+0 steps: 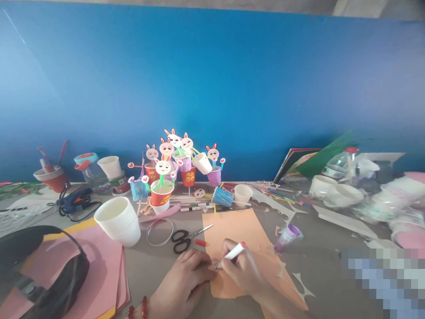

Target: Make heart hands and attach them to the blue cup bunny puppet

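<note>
My right hand (244, 268) is closed round a white marker with a red end (235, 251), its tip down on a small round paper cutout (215, 265). My left hand (186, 274) lies beside it with fingers curled, pressing the cutout's left edge onto an orange paper sheet (239, 226). A red bead bracelet (139, 308) circles my left wrist. Black-handled scissors (186, 239) and a red marker cap (200, 242) lie just beyond my left hand.
A stack of white paper cups (119, 221) stands on pink paper (96, 270) at left, by a black bag (40, 266). Bunny-faced cup figures (172, 170) cluster by the blue wall. A purple glue bottle (287, 237), a glue gun (75, 201) and paper scraps lie around.
</note>
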Demonstrator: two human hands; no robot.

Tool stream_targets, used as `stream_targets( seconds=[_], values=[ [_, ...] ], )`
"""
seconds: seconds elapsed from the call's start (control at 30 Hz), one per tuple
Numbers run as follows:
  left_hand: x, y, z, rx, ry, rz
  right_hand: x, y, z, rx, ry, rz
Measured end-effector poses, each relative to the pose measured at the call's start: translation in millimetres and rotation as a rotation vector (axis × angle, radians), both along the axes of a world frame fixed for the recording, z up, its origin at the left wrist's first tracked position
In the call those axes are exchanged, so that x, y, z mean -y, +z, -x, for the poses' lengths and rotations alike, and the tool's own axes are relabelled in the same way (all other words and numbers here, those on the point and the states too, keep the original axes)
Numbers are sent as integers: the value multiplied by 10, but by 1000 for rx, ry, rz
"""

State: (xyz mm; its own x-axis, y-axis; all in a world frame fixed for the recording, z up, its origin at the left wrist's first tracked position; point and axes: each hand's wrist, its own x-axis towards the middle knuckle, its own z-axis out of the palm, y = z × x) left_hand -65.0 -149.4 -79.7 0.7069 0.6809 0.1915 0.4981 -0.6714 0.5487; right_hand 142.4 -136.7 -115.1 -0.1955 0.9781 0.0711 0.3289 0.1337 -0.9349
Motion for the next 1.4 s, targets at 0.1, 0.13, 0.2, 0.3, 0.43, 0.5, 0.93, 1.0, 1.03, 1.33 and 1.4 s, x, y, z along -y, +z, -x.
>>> stream_targets(
  seconds=[0.1, 0.13, 0.2, 0.3, 0.43, 0.5, 0.93, 1.0, 1.03, 1.33, 1.4],
  values=[
    [-4, -2, 1, 5, -1, -5, -9, -2, -3, -2, -10, -11],
    [-5, -2, 0, 6, -1, -7, -12, -4, -4, 0, -13, -13],
    [-5, -3, -3, 8, -1, -6, -17, -9, -7, 2, -20, -17],
    [-3, 2, -5, 0, 0, 1, -19, -23, -6, 2, -27, -27],
    [-3, 13, -2, -6, 3, 21, -13, -32, 2, -1, -32, -37],
    [-4, 12, 0, -1, 0, 18, -10, -29, 5, -3, -36, -41],
    [-11, 13, -10, -13, -7, 17, -17, -16, 1, -83, -39, -18],
    [-10, 14, -6, -28, -3, 20, -9, 2, 9, -80, -17, -5],
    [-10, 14, -4, -33, 0, 21, -6, 9, 15, -73, -7, 1],
    [0, 12, -9, -32, 5, 28, 13, 23, 23, -3, 5, 14],
    [0, 2, -10, -27, 4, 24, 16, 30, 21, 7, 5, 12]
  ],
)
